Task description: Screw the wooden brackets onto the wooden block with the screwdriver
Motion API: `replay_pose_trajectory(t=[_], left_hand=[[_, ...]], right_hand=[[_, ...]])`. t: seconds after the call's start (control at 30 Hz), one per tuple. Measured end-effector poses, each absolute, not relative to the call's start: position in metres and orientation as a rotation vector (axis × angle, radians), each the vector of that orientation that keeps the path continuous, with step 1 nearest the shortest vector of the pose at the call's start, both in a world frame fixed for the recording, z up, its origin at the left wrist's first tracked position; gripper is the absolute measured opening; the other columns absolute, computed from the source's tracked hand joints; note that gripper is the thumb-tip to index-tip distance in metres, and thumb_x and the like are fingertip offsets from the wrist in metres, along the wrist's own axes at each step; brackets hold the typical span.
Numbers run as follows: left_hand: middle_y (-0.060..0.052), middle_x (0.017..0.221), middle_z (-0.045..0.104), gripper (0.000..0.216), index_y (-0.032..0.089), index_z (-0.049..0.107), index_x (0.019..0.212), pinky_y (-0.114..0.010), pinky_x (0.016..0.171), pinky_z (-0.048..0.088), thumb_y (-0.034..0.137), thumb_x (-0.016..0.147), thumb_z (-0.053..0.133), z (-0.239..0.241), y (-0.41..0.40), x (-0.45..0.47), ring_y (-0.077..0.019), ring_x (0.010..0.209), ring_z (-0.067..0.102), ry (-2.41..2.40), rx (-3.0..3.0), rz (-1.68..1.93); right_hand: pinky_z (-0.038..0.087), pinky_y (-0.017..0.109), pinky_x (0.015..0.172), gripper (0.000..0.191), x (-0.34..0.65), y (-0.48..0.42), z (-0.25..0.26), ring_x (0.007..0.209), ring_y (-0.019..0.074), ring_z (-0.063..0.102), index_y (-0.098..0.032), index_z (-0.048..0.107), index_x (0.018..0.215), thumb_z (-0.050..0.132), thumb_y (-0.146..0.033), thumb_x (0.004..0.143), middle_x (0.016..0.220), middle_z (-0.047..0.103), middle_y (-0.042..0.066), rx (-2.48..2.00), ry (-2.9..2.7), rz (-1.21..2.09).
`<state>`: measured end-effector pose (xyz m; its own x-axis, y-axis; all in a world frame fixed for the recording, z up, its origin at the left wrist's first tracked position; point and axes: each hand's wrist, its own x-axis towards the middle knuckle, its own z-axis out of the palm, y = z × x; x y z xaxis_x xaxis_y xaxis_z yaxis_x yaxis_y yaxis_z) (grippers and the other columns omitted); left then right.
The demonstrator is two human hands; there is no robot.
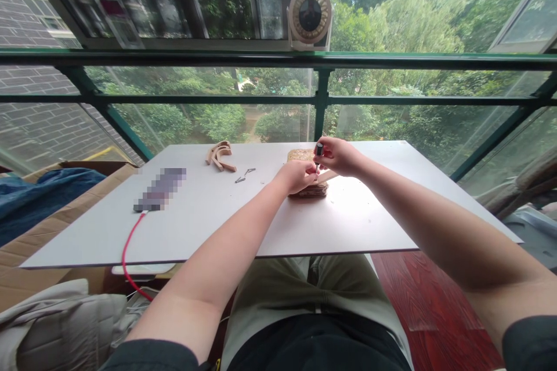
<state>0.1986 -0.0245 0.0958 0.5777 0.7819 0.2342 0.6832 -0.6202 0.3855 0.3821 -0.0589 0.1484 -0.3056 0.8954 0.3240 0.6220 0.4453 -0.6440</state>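
My right hand [337, 156] is closed round a small screwdriver [319, 151] with a dark handle, held upright with its tip pointing down. My left hand [299, 177] is closed just below it, pinching something small I cannot make out and pressing on a light wooden piece [327, 175]. That piece rests on a brown chipboard block [310, 190] on the white board [217, 226]. The hands hide the spot where the tip meets the wood.
Curved wooden pieces [220, 156] and a few dark screws [244, 175] lie left of the hands. A blurred dark object [160, 189] with a red cable [127, 255] sits further left. A green railing [278, 59], glass and a small fan [310, 14] stand behind.
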Motion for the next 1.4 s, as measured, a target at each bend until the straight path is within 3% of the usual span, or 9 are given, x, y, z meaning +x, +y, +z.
replay_pose_trajectory(t=[0.43,0.57,0.7,0.83,0.9,1.07,1.23,1.4], left_hand=[[0.001,0.1,0.079,0.024,0.026,0.07,0.101,-0.029,0.073,0.051,0.045,0.092,0.058,0.097,-0.026,0.195,-0.0193,0.088,0.071,1.155,2.55,0.566],[-0.001,0.1,0.078,0.026,0.026,0.072,0.102,-0.03,0.075,0.051,0.044,0.093,0.056,0.095,-0.025,0.196,-0.0209,0.091,0.071,1.176,2.574,0.57],[-0.002,0.101,0.077,0.029,0.028,0.071,0.113,-0.031,0.077,0.052,0.042,0.094,0.054,0.094,-0.023,0.197,-0.0215,0.091,0.069,1.203,2.603,0.551],[-0.005,0.099,0.076,0.029,0.026,0.073,0.103,-0.033,0.078,0.053,0.044,0.094,0.052,0.094,-0.021,0.197,-0.0233,0.089,0.069,1.23,2.617,0.53],[-0.005,0.099,0.075,0.029,0.025,0.073,0.096,-0.033,0.078,0.053,0.045,0.094,0.052,0.093,-0.021,0.197,-0.0233,0.088,0.069,1.231,2.619,0.526],[-0.003,0.099,0.076,0.025,0.025,0.071,0.092,-0.033,0.078,0.052,0.042,0.093,0.053,0.092,-0.021,0.196,-0.0223,0.087,0.069,1.22,2.608,0.524],[0.0,0.1,0.077,0.02,0.026,0.07,0.095,-0.029,0.079,0.052,0.041,0.091,0.058,0.093,-0.02,0.195,-0.0199,0.091,0.071,1.162,2.595,0.516],[0.0,0.098,0.077,0.028,0.026,0.068,0.109,-0.029,0.072,0.051,0.047,0.091,0.058,0.093,-0.022,0.196,-0.0201,0.086,0.071,1.186,2.556,0.574]], right_hand=[[0.041,0.026,0.056,0.022,0.377,-0.06,0.144,0.06,0.0155,0.062,-0.024,0.044,0.083,0.063,-0.034,0.085,0.068,0.062,-0.003,-1.337,-1.99,0.441],[0.039,0.027,0.057,0.025,0.376,-0.058,0.143,0.06,0.0153,0.058,-0.024,0.043,0.08,0.067,-0.033,0.081,0.068,0.06,-0.003,-1.325,-1.967,0.395],[0.045,0.028,0.06,0.018,0.377,-0.057,0.142,0.062,0.0126,0.059,-0.022,0.052,0.09,0.064,-0.023,0.078,0.086,0.069,-0.001,-1.232,-1.996,0.491],[0.055,0.028,0.065,0.033,0.379,-0.055,0.141,0.068,0.0127,0.067,-0.022,0.055,0.109,0.056,-0.012,0.077,0.099,0.073,0.003,-1.126,-2.003,0.666],[0.057,0.029,0.064,0.032,0.38,-0.054,0.14,0.067,0.0137,0.069,-0.021,0.056,0.109,0.054,-0.011,0.079,0.096,0.074,0.004,-1.105,-1.989,0.714],[0.057,0.03,0.061,0.009,0.381,-0.053,0.139,0.064,0.0168,0.072,-0.02,0.057,0.092,0.06,-0.019,0.084,0.083,0.073,0.004,-1.132,-1.969,0.706],[0.052,0.028,0.056,0.018,0.379,-0.055,0.138,0.06,0.0182,0.07,-0.023,0.049,0.084,0.067,-0.025,0.082,0.068,0.067,-0.001,-1.18,-1.953,0.641],[0.043,0.025,0.05,0.026,0.373,-0.056,0.129,0.054,0.0149,0.06,-0.025,0.04,0.081,0.066,-0.027,0.08,0.062,0.06,-0.004,-1.214,-1.868,0.547]])
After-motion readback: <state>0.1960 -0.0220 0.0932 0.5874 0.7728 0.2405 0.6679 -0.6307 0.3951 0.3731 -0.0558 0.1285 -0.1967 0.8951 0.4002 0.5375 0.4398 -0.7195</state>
